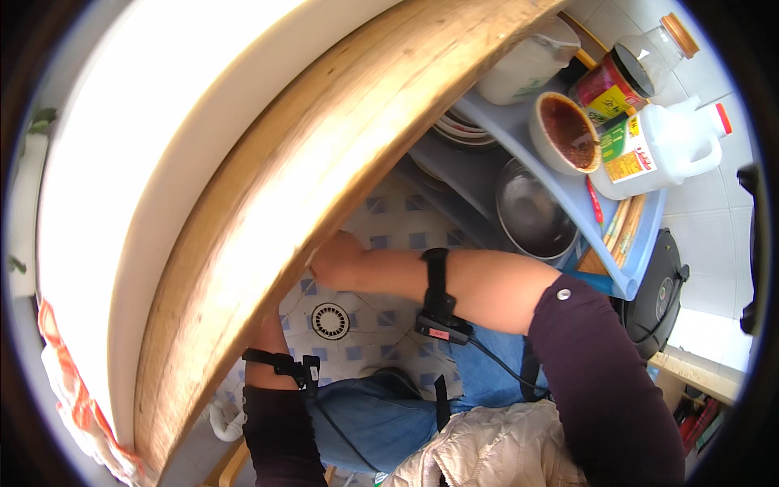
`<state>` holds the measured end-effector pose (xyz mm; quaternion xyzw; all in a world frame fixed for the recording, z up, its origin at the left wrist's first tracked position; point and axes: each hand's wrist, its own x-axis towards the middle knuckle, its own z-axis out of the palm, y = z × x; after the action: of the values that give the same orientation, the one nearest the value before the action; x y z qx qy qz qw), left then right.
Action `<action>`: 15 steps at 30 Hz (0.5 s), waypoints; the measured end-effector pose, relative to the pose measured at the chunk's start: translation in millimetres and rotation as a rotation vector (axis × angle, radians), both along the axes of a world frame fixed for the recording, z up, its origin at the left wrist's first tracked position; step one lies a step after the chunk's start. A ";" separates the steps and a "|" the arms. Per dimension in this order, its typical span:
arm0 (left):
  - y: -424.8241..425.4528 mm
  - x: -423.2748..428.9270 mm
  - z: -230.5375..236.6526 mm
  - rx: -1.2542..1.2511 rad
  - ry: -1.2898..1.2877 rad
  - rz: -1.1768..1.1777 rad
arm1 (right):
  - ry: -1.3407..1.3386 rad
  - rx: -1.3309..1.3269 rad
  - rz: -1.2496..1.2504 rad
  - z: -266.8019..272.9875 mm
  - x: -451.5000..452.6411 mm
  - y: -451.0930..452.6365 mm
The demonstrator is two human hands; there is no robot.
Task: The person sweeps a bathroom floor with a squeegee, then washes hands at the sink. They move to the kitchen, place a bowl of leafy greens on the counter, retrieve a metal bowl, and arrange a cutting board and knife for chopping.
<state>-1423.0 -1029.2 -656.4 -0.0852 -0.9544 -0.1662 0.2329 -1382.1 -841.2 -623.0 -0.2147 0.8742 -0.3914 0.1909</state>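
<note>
Much of my right hand (338, 260) shows beside the lower edge of a thick wooden board (255, 176). Its fingers pass out of sight under the board, so any held thing is hidden. Only the forearm and wrist of my left arm (274, 338) are visible; the left hand itself is covered by the board. Below both arms lies a tiled floor with small blue squares, where a round floor drain (330, 321) is set. Straps with small black devices (443, 329) are around both forearms.
At right, a blue plastic shelf rack (636, 268) holds a bowl of dark red sauce (566, 131), a white plastic jug (660, 149), a black-lidded jar (611, 85) and a red chili pepper (594, 199). A metal bowl (535, 210) sits lower. A white pipe (226, 420) is at lower left.
</note>
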 end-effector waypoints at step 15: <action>-59.3 -87.4 -55.5 -0.337 -0.327 0.027 | -0.289 -0.166 -0.368 -91.0 -56.7 -29.2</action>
<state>-1510.4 -1088.5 -712.0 -0.0818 -0.9948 -0.0130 0.0599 -1438.8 -870.3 -714.0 -0.0086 0.8272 -0.5165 0.2211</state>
